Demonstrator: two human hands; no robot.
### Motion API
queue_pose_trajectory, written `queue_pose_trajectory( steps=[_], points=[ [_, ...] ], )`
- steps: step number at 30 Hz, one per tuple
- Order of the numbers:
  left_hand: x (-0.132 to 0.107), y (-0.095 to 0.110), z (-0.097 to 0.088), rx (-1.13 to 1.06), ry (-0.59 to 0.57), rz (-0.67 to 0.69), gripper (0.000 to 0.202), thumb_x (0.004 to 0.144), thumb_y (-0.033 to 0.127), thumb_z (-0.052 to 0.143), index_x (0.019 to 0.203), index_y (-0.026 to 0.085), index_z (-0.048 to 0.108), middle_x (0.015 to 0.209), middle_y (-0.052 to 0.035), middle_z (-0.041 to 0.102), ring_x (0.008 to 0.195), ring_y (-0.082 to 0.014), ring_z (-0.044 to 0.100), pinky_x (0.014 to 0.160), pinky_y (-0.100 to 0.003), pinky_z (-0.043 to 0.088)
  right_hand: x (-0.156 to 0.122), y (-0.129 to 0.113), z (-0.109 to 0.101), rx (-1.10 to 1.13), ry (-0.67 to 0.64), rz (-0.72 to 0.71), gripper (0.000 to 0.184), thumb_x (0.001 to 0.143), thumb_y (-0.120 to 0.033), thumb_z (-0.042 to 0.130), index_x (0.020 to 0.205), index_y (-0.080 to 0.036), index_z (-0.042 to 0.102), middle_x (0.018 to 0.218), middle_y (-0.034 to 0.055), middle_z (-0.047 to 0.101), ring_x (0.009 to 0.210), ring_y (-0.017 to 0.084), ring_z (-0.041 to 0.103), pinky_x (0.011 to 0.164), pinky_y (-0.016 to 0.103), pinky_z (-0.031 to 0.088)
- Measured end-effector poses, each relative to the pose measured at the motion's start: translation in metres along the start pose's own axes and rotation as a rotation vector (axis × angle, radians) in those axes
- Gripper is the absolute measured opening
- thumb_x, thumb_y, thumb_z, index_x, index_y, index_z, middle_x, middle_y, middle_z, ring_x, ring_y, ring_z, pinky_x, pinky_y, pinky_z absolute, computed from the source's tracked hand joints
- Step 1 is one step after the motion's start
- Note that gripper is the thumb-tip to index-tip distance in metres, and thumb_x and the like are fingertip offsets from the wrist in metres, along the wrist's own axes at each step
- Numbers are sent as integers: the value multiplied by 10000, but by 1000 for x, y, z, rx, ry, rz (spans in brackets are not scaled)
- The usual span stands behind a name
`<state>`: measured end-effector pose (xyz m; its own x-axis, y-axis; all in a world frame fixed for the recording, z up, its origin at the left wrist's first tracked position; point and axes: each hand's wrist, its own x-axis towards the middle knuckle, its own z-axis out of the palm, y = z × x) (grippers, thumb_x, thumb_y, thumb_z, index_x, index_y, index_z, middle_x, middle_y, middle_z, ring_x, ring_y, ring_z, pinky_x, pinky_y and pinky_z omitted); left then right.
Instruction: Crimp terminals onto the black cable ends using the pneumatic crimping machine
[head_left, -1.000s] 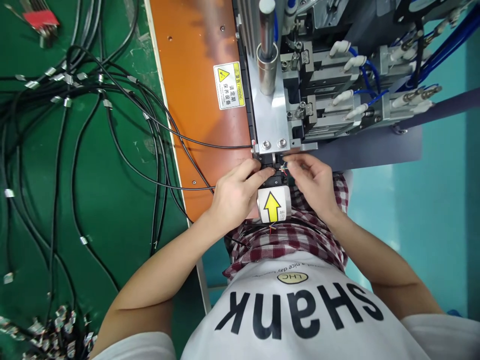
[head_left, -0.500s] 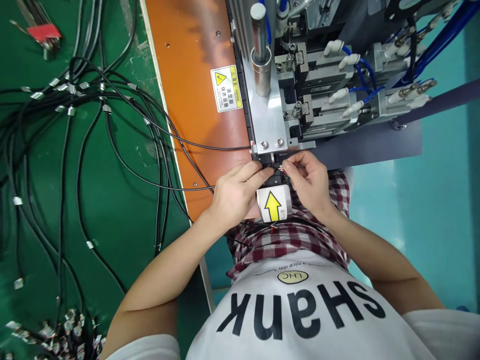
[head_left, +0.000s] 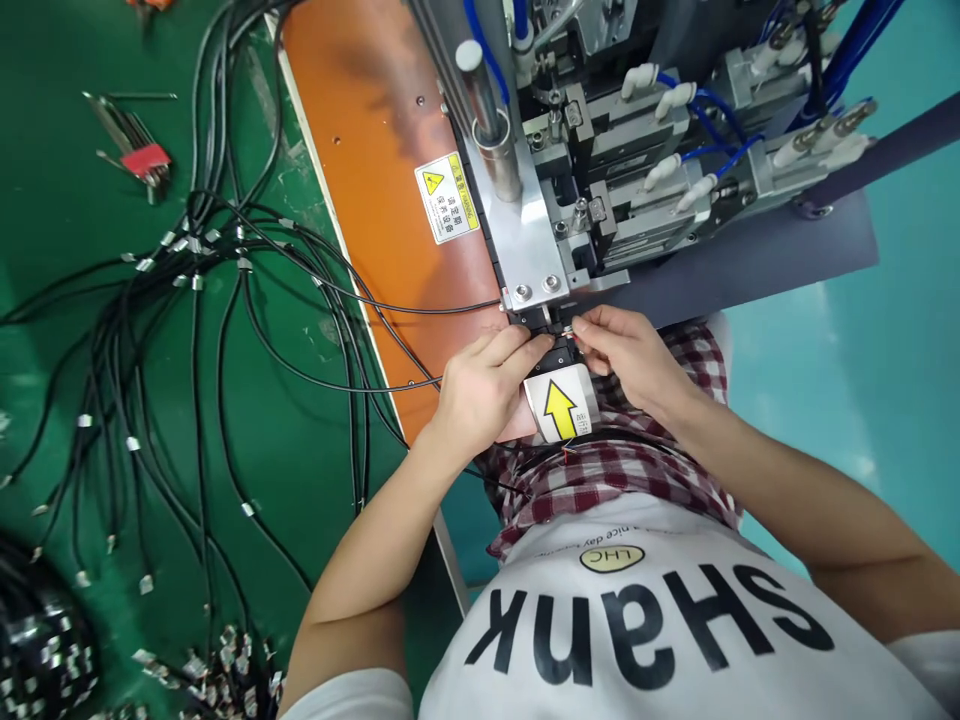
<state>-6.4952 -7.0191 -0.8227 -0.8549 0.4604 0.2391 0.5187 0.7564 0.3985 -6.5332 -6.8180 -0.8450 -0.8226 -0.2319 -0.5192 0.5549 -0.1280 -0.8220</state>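
Note:
My left hand [head_left: 484,385] is closed, thumb and fingertips pressed together at a small black fixture [head_left: 559,355] on the machine's near end. A black cable [head_left: 360,387] runs from the left into this hand, where my palm hides it. Facing it from the right, my right hand [head_left: 637,360] pinches thin wire ends [head_left: 568,332], which show white and red, close beside my left fingertips. How the wires sit in the fixture is too small to tell. Just below lies a white label with a yellow arrow [head_left: 560,408].
The machine [head_left: 525,235] with a metal post, cylinders and blue air tubes [head_left: 705,130] rises ahead. Its orange plate [head_left: 367,150] adjoins a green table [head_left: 277,560] bearing many black cables [head_left: 196,340] and hex keys [head_left: 142,160]. A second cable enters the machine.
The camera view has shifted, showing more of the table at left. Both hands stay at the fixture; my right-hand fingers have turned slightly while still pinching the wire ends.

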Motion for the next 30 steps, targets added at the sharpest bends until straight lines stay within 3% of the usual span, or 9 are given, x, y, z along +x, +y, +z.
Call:
queue_pose_trajectory(
  steps=[3, 8, 11, 15, 17, 23, 30],
  points=[
    [1, 0, -1, 9, 3, 7, 345, 1055, 223, 369, 1211, 156, 670, 1074, -89, 712, 975, -190, 661, 780, -293, 550, -1, 1, -8, -135, 16, -73, 330, 855, -468, 735, 780, -176, 600, 676, -20, 577, 468, 59, 435, 441, 224, 330],
    [0, -1, -2, -3, -11, -12, 371, 1060, 226, 339, 1233, 181, 665, 1090, -83, 707, 975, -185, 666, 778, -294, 552, -19, 11, -10, -381, 196, -372, 241, 904, -443, 681, 918, -212, 615, 769, -10, 622, 546, 96, 499, 518, 252, 405],
    [-1, -1, -1, -5, -7, -23, 377, 1062, 242, 336, 1230, 183, 668, 1092, -85, 704, 984, -189, 665, 773, -297, 551, -27, 12, -4, -541, 201, -520, 167, 890, -374, 703, 927, -221, 645, 791, -2, 642, 608, 122, 515, 594, 277, 439],
    [-1, -2, 0, -21, -18, -33, 385, 1064, 252, 329, 1236, 188, 667, 1096, -84, 702, 979, -188, 659, 778, -304, 548, -21, 7, -4, -675, 198, -626, 129, 950, -313, 604, 880, -215, 649, 832, 24, 649, 666, 142, 530, 660, 305, 449],
    [-1, -2, 1, -20, -18, -33, 385, 1065, 259, 329, 1240, 191, 666, 1098, -85, 701, 965, -188, 657, 770, -306, 543, -15, 6, -7, -664, 154, -600, 131, 949, -312, 602, 875, -209, 636, 826, 23, 636, 658, 137, 530, 639, 296, 438],
    [-1, 0, 3, 24, 4, -25, 375, 1066, 245, 328, 1215, 182, 666, 1061, -81, 707, 938, -187, 661, 739, -301, 531, -6, 13, -18, -342, 23, -292, 248, 911, -446, 664, 874, -205, 621, 705, -18, 566, 512, 96, 466, 478, 250, 365],
    [0, 3, 3, 57, 32, -8, 354, 1062, 230, 344, 1196, 164, 665, 1055, -80, 705, 940, -189, 658, 728, -290, 524, -2, 6, -10, -208, 4, -227, 267, 888, -437, 701, 830, -186, 629, 725, -15, 620, 518, 79, 495, 508, 236, 398]
  ],
)
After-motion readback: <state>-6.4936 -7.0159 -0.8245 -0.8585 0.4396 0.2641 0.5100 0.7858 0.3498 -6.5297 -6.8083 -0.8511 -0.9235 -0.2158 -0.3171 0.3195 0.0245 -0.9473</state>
